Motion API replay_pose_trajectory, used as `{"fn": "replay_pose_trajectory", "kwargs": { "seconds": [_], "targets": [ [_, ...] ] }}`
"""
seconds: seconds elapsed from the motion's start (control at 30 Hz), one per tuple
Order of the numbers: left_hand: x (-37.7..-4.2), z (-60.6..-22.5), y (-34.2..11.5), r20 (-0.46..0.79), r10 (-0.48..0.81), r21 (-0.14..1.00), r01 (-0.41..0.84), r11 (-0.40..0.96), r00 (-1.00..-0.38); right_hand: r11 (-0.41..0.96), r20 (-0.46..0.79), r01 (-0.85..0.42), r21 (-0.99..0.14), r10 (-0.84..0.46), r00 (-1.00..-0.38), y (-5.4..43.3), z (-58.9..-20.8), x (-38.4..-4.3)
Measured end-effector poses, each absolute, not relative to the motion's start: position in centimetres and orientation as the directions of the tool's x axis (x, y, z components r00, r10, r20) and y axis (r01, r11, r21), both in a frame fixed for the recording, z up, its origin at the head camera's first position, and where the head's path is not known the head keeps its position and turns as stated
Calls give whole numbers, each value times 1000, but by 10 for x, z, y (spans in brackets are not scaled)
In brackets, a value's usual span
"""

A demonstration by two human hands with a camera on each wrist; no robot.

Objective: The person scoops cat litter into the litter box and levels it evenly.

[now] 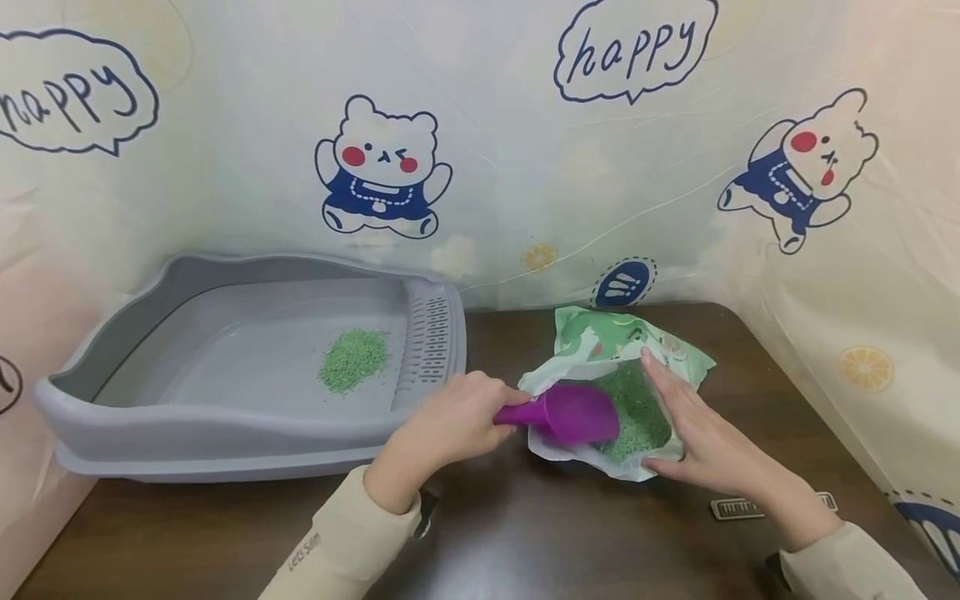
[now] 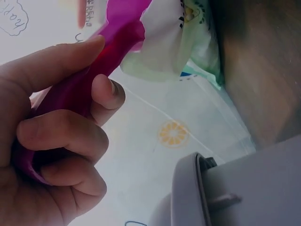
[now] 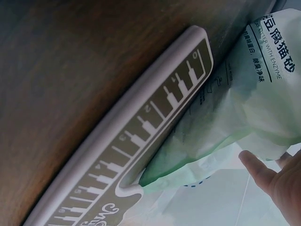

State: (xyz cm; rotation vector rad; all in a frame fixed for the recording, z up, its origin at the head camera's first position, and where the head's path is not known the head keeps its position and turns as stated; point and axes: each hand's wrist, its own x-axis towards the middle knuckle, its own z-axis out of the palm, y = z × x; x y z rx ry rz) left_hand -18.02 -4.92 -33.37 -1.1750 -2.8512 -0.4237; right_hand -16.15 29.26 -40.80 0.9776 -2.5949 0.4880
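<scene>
My left hand (image 1: 457, 421) grips the handle of a purple scoop (image 1: 581, 414), the fingers curled round it in the left wrist view. The scoop's head sits inside the mouth of a green and white cat litter bag (image 1: 682, 354), over green pellet litter (image 1: 636, 417). My right hand (image 1: 712, 442) lies along the bag's right rim, fingers straight and thumb at the lower edge. In the right wrist view the same bag (image 3: 235, 103) shows its printed side, with the right thumb (image 3: 256, 169) at its top edge. Part of the scoop's front edge meets the pellets.
A grey litter box (image 1: 225, 433) stands on the left of the brown table (image 1: 495, 533), with a small heap of green litter (image 1: 354, 360) inside. A ruler (image 1: 738, 508) with piano-key print lies under the right forearm. A patterned cloth (image 1: 510, 150) hangs behind.
</scene>
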Motion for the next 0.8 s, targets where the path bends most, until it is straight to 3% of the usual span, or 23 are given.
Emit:
{"fn": "replay_pose_trajectory", "kwargs": {
  "seconds": [0.8],
  "targets": [
    [-187,-353,-22,151,626,308,638,706,-765,728,390,-657,-194,-558,-733,291,-403,-160]
  ]
}}
